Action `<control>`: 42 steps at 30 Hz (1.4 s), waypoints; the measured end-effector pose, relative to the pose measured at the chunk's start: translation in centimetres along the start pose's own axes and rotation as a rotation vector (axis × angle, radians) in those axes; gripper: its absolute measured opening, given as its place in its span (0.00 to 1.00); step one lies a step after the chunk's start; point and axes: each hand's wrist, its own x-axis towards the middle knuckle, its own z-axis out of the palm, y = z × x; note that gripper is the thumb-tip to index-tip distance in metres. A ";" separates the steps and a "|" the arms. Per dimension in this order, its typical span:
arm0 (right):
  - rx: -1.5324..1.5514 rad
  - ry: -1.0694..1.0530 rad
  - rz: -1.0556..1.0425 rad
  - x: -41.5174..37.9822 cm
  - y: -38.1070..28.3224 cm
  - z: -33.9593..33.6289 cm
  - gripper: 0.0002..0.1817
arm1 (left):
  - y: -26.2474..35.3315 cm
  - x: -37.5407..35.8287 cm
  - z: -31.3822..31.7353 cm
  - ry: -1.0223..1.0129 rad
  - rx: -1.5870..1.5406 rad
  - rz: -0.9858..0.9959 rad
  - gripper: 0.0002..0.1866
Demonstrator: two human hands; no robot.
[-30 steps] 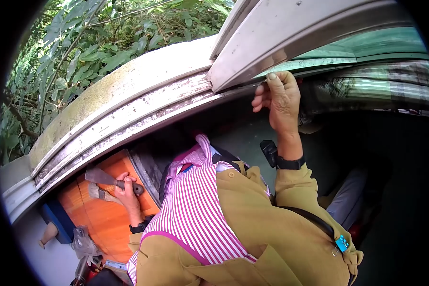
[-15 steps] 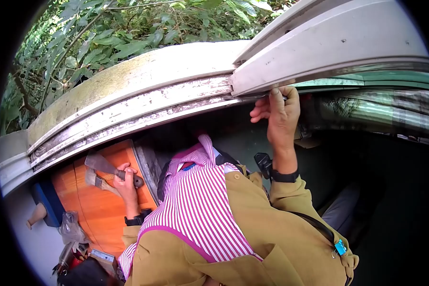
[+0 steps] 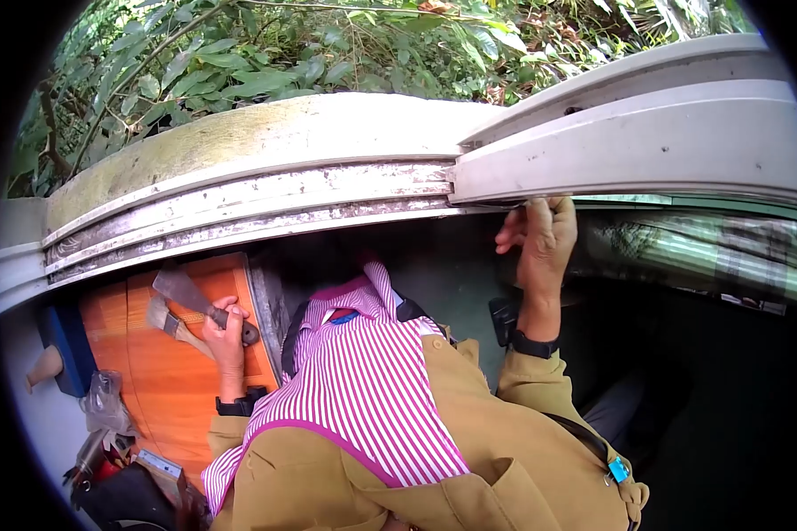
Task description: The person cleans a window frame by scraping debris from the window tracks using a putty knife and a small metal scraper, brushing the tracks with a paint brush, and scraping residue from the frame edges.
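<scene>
The sliding window sash [image 3: 629, 164] lies with its long axis running left to right, seated in the sill track [image 3: 239, 208] directly above you. Your right hand [image 3: 545, 239] grips its lower edge from beneath, fingers curled over. Your left hand [image 3: 224, 329], well apart and lower, is clenched round the handle of a scraper [image 3: 186, 294], blade pointing up-left over the orange board [image 3: 164, 372].

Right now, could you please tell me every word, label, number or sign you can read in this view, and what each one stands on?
None can be read.
The small box at the lower left has a pale label, too small and blurred to read.
The scraper in the left hand, the window frame gripped by the right hand, and both wristbands show no legible marks.
</scene>
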 end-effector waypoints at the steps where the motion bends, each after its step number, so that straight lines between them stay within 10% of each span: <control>1: -0.013 0.036 -0.051 0.5 -0.4 -0.8 0.15 | -0.1 0.1 -0.1 -0.015 -0.009 0.010 0.10; 14: -1.105 0.353 -0.595 2.5 -1.9 -3.9 0.09 | -0.4 0.1 0.0 -0.007 -0.037 0.012 0.10; 35: -0.224 -0.011 -0.015 1.4 -1.5 -2.6 0.15 | -0.2 0.0 0.2 -0.008 -0.042 0.019 0.10; 42: -0.403 0.163 -0.212 2.0 -2.1 -2.9 0.10 | -0.1 0.1 0.0 -0.028 0.012 0.005 0.12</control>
